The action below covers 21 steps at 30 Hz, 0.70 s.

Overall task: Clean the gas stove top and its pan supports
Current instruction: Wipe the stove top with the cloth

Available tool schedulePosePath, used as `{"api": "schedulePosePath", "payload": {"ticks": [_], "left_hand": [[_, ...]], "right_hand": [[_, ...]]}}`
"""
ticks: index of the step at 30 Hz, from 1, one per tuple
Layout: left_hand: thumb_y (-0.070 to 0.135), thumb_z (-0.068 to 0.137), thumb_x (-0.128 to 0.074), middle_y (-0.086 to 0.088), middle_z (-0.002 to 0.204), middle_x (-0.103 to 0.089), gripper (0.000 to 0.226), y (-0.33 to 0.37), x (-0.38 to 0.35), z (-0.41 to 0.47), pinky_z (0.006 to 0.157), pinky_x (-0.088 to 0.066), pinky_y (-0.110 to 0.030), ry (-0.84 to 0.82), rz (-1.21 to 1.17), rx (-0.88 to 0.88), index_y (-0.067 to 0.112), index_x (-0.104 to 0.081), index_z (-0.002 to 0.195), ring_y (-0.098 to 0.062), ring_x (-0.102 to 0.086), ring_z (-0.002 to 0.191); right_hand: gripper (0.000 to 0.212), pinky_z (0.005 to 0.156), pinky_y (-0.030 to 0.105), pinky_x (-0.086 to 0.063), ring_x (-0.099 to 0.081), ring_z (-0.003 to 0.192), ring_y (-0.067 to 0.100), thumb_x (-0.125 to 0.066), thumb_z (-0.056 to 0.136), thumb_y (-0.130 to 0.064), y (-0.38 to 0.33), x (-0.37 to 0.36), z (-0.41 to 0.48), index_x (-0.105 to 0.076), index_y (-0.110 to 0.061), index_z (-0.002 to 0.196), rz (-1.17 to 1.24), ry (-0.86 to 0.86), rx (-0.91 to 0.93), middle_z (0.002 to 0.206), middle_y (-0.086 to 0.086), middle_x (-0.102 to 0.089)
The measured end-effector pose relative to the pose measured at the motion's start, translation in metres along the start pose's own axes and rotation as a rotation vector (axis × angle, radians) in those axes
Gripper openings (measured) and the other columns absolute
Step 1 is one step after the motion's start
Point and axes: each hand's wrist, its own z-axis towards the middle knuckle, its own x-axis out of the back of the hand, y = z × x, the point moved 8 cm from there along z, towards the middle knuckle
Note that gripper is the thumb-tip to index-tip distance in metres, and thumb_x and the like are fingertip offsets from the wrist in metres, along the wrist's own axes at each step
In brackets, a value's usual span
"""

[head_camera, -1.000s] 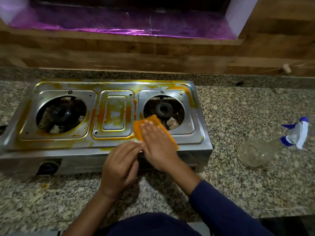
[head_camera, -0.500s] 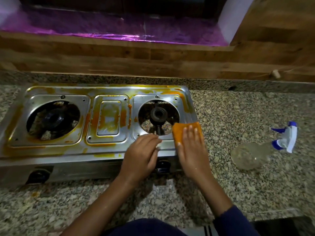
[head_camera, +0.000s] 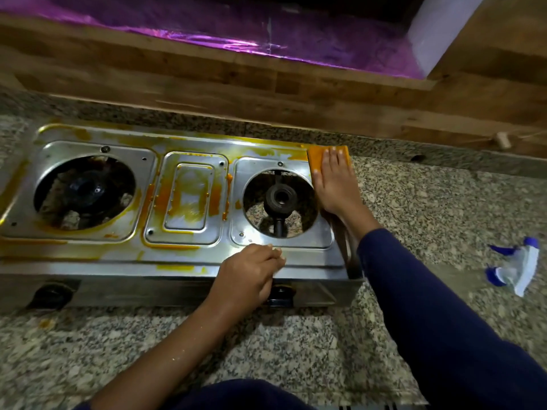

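Nearest, found a speckled grey-and-cream granite worktop (head_camera: pixel 296 350), coarse in pattern, carrying everything. Saw the left hand (head_camera: pixel 248 276) just beyond, fingers loosely curled, tips resting on the front lip of the long stainless-steel two-burner gas stove (head_camera: pixel 307 257), gripping nothing. Judged that a brace, to stop the thin steel body sliding under the wiping. Noted a round black control knob (head_camera: pixel 279 294) on the front face directly under that hand.

Followed the navy-blue sleeve (head_camera: pixel 429 306) up along the stove's right edge. Off to the right, well apart from the stove, made out a blurred blue-and-white plastic spray trigger (head_camera: pixel 515 269) lying on the stone, probably set aside within reach.

Further in, found both round burner openings bare, the dark cast-iron right burner ring (head_camera: pixel 281 198) exposed. Saw no pan supports anywhere; presumably lifted off for access. Noticed orange-yellow greasy smears around the left opening, over the raised rectangular centre panel (head_camera: pixel 186 196) and along the back rim. Thought the right panel brighter, mostly clean.

At the far right corner, saw the right hand (head_camera: pixel 334 184) laid flat, fingers straight and together, pressing an orange rectangular cleaning pad (head_camera: pixel 315 156) onto the steel. Read the flat palm as spreading pressure.

Farthest, noted a brown wooden plank ledge (head_camera: pixel 266 84) and shiny crinkled purple foil (head_camera: pixel 236 34).
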Motion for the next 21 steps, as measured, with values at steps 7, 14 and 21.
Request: {"api": "schedulePosePath", "payload": {"ticks": [7, 14, 21], "left_hand": [[0.004, 0.074, -0.063, 0.000, 0.110, -0.073, 0.036, -0.001, 0.000, -0.003, 0.084, -0.053, -0.026, 0.020, -0.023, -0.015, 0.015, -0.076, 0.105, -0.020, -0.067, 0.104], [0.010, 0.081, -0.051, -0.002, 0.121, -0.070, 0.040, 0.002, -0.002, -0.006, 0.100, -0.046, -0.027, 0.000, -0.011, -0.055, 0.013, -0.073, 0.114, -0.021, -0.062, 0.115], [0.006, 0.066, -0.063, -0.005, 0.126, -0.066, 0.053, 0.007, -0.004, -0.005, 0.101, -0.045, -0.028, -0.081, 0.051, -0.047, 0.011, -0.069, 0.119, -0.022, -0.060, 0.120]], "right_hand": [[0.062, 0.123, 0.043, -0.002, -0.001, 0.152, 0.024, -0.020, 0.106, -0.040, -0.007, 0.001, 0.042, -0.006, -0.007, 0.156, -0.021, -0.050, 0.059, 0.165, 0.011, -0.004], [0.063, 0.122, 0.039, 0.003, 0.005, 0.152, 0.021, -0.019, 0.105, -0.043, -0.087, -0.013, 0.066, -0.002, -0.010, 0.157, 0.007, -0.162, 0.276, 0.165, 0.008, 0.003], [0.064, 0.121, 0.040, 0.004, 0.007, 0.152, 0.022, -0.021, 0.105, -0.043, -0.188, -0.028, 0.066, 0.001, -0.012, 0.157, -0.026, -0.221, 0.476, 0.165, 0.008, 0.007]]}}
